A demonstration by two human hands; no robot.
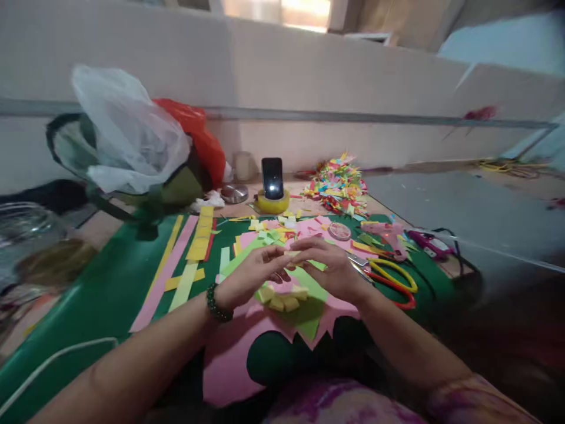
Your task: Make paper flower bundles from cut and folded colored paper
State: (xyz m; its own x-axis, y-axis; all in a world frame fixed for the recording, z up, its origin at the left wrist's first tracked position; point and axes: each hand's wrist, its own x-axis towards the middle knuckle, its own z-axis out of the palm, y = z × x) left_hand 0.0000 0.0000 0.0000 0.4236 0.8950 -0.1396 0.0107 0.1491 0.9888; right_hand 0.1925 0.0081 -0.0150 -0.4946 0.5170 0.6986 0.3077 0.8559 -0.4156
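My left hand (253,275) and my right hand (332,272) meet over the pile of paper, fingertips pinched together. A small pale yellow paper piece (292,254) shows between them, mostly covered by the fingers. Just below lies a pink paper round with folded yellow paper loops (283,301) along its near edge. It rests on a green paper sheet (311,321), over a larger pink sheet (225,374) with a round hole and jagged cuts. Scissors with yellow and red handles (399,277) lie right of my right hand.
Paper strips (170,274) lie left on the green tabletop (110,282). Behind are a phone (272,178), a yellow tape roll (273,203) and a heap of coloured paper fringes (338,185). A pink glue gun (388,237) is at right, bags (132,135) at back left.
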